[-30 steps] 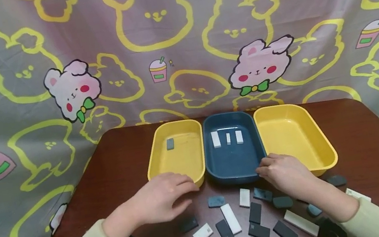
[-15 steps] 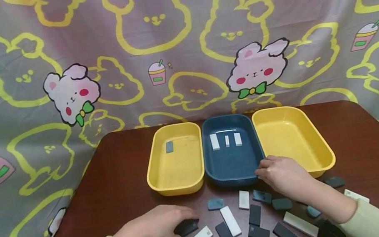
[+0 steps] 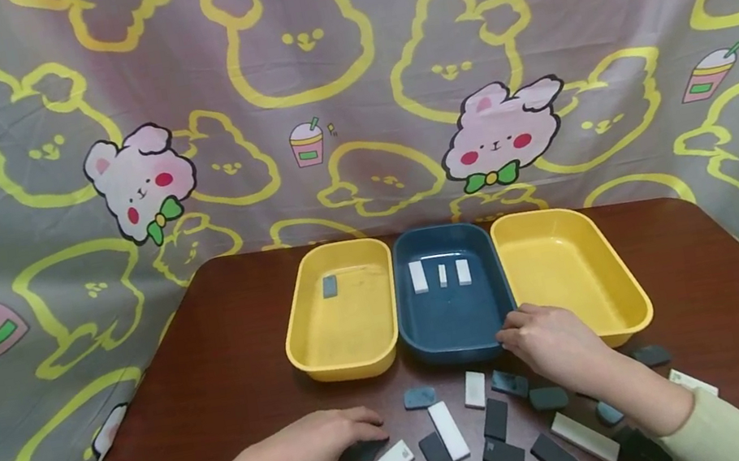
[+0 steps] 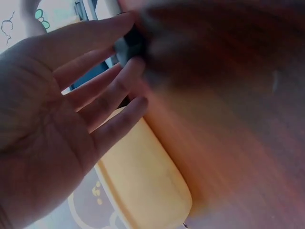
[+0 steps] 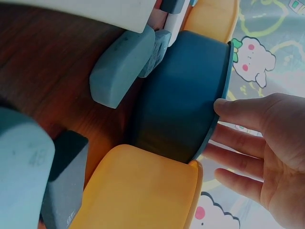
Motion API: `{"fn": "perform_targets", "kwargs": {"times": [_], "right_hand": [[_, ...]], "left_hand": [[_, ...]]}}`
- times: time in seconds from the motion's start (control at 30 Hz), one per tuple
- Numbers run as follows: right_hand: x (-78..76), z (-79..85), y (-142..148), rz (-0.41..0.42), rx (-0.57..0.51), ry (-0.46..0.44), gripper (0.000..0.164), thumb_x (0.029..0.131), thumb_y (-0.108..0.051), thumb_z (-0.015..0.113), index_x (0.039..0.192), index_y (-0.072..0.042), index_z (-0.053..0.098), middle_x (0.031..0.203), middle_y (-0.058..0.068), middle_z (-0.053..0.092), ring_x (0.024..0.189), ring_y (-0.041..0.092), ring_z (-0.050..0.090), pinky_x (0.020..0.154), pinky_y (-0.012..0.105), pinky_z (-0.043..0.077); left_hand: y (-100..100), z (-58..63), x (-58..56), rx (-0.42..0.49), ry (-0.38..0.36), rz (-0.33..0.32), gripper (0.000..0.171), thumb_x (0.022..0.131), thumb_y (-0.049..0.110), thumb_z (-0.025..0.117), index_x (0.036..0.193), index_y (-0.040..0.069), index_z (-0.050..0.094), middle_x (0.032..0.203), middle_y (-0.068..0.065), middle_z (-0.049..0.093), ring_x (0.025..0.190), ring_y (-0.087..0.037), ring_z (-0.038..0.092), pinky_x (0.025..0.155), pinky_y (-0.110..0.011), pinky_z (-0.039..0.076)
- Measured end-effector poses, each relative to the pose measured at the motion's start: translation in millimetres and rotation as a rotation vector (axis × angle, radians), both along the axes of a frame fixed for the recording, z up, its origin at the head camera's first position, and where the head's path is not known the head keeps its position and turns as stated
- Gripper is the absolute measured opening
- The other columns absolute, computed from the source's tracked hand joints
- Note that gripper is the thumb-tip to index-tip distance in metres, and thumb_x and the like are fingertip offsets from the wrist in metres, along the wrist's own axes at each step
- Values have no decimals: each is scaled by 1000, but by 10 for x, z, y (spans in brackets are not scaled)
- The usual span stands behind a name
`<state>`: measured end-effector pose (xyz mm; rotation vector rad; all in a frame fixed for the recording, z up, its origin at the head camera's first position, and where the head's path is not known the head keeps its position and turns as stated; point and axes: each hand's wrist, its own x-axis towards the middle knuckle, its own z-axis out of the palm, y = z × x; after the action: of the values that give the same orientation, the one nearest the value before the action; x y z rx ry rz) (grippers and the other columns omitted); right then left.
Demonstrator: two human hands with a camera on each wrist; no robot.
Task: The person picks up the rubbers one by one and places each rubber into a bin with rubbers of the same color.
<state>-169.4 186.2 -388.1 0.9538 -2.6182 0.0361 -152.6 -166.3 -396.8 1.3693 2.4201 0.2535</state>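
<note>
My left hand [image 3: 305, 452] pinches a black rectangular block [image 3: 363, 456] at the left end of the scattered blocks. In the left wrist view, thumb and fingertips meet around that dark block [image 4: 131, 46]. My right hand [image 3: 556, 342] grips the near right corner of the blue tray [image 3: 460, 348]. The right wrist view shows the thumb against the outside of its rim [image 5: 228, 76] and the fingers behind it. Inside the blue tray lie three white blocks, one a white block [image 3: 418, 277]. A grey-green block [image 3: 329, 286] lies in the left yellow tray [image 3: 350, 370].
A right yellow tray [image 3: 639, 307] stands against the blue one. Several white, black and teal blocks lie before the trays, including a long white block [image 3: 449, 431], a teal block [image 3: 420, 397] and a cream block [image 3: 584, 438]. A patterned curtain [image 3: 350, 118] hangs behind the table.
My left hand has moved down from the left yellow tray's near edge to the black block, taken hold of it and turned it slightly. The right hand stays on the blue tray's rim.
</note>
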Motion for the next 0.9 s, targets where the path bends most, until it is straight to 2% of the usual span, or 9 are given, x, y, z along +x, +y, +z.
{"fn": "perform_targets", "kwargs": {"times": [0.27, 0.43, 0.5, 0.63, 0.73, 0.9], "right_hand": [[-5, -14, 4, -4, 2, -4, 12, 76, -13, 83, 87, -10, 77, 73, -2, 64, 66, 12, 55, 61, 24, 51], [-15, -23, 13, -5, -1, -2, 12, 76, -13, 83, 87, -11, 78, 74, -3, 64, 66, 12, 55, 61, 24, 51], [-13, -20, 18, -5, -6, 3, 12, 76, -13, 83, 86, -11, 78, 74, -3, 64, 66, 12, 55, 61, 24, 51], [-5, -11, 14, -8, -5, 3, 12, 76, -13, 83, 86, -11, 77, 74, -3, 64, 66, 12, 55, 61, 24, 51], [0, 5, 4, -17, 2, -8, 13, 76, -15, 83, 88, -12, 77, 77, -2, 66, 69, 13, 57, 63, 26, 52], [20, 105, 78, -41, -70, -25, 29, 74, -16, 85, 99, -6, 75, 92, 5, 71, 81, 20, 67, 73, 35, 55]], "left_hand": [[-2, -98, -23, 85, 132, -61, 48, 73, 10, 83, 119, 14, 68, 115, 7, 61, 104, -4, 58, 87, -22, 47], [-6, -107, -25, 113, 153, -65, 46, 74, 9, 81, 118, 14, 68, 112, 8, 61, 101, -2, 57, 85, -21, 47], [-5, -92, -33, 119, 138, -49, 46, 75, 7, 80, 119, 14, 67, 112, 8, 60, 100, -1, 57, 85, -21, 47], [-6, -14, -65, 107, 84, 12, 45, 79, 6, 78, 122, 14, 66, 113, 9, 59, 100, -1, 56, 87, -23, 47], [4, 86, -100, 96, 58, 60, 45, 81, 7, 78, 123, 13, 65, 114, 9, 58, 99, -2, 55, 88, -24, 47], [101, 302, -178, 122, 50, 98, 47, 81, 9, 79, 125, 10, 65, 112, 7, 59, 85, -7, 56, 77, -19, 48]]}}
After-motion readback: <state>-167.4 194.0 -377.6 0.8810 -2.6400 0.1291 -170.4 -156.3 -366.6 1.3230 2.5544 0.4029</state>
